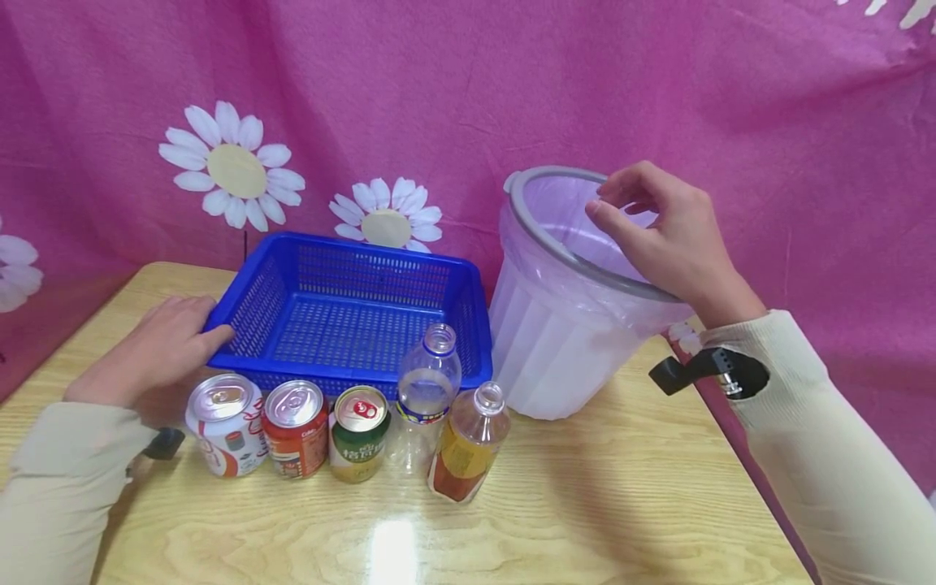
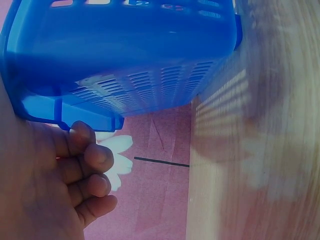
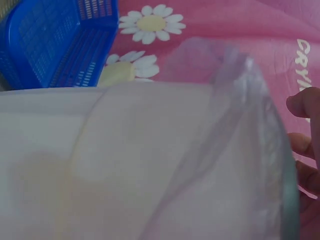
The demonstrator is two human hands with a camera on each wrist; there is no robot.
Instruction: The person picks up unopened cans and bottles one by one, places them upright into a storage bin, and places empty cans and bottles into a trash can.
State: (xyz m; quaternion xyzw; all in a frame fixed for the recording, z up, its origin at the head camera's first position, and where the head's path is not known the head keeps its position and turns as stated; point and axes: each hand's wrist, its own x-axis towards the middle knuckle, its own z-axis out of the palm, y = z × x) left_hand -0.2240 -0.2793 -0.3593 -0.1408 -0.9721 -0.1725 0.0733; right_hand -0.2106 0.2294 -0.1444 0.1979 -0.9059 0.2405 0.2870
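Observation:
My left hand (image 1: pixel 164 337) holds the left rim of a blue plastic basket (image 1: pixel 366 372), its thumb over the front corner. Loosely curled fingers (image 2: pixel 97 185) show below that rim in the left wrist view. Over the mouth of a pale bin (image 1: pixel 544 357) with a grey rim and a thin liner, my right hand (image 1: pixel 669 227) hovers with relaxed, bent fingers and nothing in them. A white can (image 1: pixel 227 435), a red can (image 1: pixel 296 439) and a green can (image 1: pixel 358 443) stand before the basket. Beside them are a clear bottle (image 1: pixel 431 382) and a yellow-labelled bottle (image 1: pixel 468 451), both uncapped.
A wooden table (image 1: pixel 548 528) carries everything. Directly behind it hangs a pink cloth (image 1: pixel 409 89) with white daisies. The bin stands close to the basket's right side and rises well above it. Wrist cameras (image 1: pixel 691 372) are strapped to the forearms.

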